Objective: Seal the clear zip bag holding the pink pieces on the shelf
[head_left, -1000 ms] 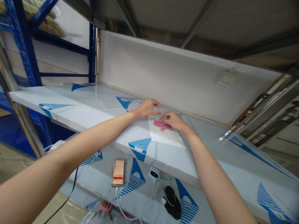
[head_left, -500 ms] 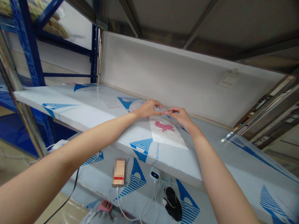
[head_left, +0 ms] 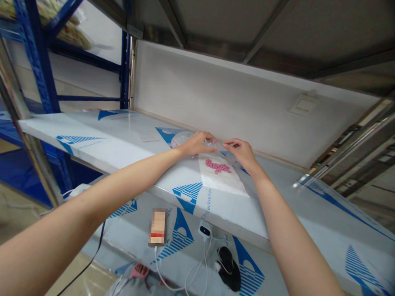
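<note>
- Left hand [head_left: 197, 144]: narrow grip, pinching the upper edge of a clear plastic bag [head_left: 222, 183]
- Right hand [head_left: 239, 152]: narrow grip at 3 o'clock from the left, hold unclear
- Small round pink tablets [head_left: 218, 167]: heaped inside the bag, at 6 o'clock from both hands, on a white film-covered shelf [head_left: 96, 135]

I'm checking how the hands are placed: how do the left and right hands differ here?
The left hand comes in from the lower left with its fingers pointing right, while the right hand comes in from the lower right with its fingers pointing left. The left hand is closer to the round clear item than the right hand. Both are bare, with fingertips close together at the top edge of the clear plastic bag, above the pink pieces.
</note>
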The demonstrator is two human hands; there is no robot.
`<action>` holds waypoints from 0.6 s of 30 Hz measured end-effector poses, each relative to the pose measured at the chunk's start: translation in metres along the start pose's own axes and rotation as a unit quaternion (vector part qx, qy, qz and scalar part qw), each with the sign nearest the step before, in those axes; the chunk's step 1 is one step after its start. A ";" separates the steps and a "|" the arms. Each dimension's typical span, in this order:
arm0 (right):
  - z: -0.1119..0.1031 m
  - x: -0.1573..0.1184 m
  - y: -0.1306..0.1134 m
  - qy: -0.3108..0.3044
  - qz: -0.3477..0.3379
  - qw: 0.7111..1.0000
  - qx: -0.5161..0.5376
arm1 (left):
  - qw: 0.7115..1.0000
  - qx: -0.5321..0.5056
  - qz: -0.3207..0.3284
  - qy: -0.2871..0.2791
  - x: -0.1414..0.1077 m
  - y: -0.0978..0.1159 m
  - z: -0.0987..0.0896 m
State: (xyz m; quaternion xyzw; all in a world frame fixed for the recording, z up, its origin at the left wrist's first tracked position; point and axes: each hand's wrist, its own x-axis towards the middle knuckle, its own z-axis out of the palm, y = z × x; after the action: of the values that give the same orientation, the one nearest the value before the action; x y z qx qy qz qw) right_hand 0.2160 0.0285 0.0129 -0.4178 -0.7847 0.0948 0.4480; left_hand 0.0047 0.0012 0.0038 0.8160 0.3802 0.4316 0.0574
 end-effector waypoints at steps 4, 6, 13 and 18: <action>0.006 -0.003 0.009 -0.034 -0.024 0.998 -0.045 | 1.000 0.001 -0.004 0.016 0.001 -0.002 0.000; 0.011 -0.006 0.011 -0.110 -0.023 0.992 -0.050 | 1.000 0.004 -0.005 0.016 0.002 -0.002 0.001; 0.020 -0.013 -0.004 -0.219 0.018 0.972 -0.086 | 1.000 0.009 0.002 0.009 0.002 -0.003 0.001; 0.026 -0.013 -0.007 -0.222 0.034 0.969 -0.101 | 1.000 0.021 0.001 0.009 0.003 -0.006 0.002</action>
State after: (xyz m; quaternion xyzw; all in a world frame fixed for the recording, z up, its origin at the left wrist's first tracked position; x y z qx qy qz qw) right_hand 0.1949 0.0204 -0.0074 -0.4560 -0.8552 0.1201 0.2149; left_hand 0.0037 0.0073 0.0021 0.8135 0.3891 0.4306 0.0368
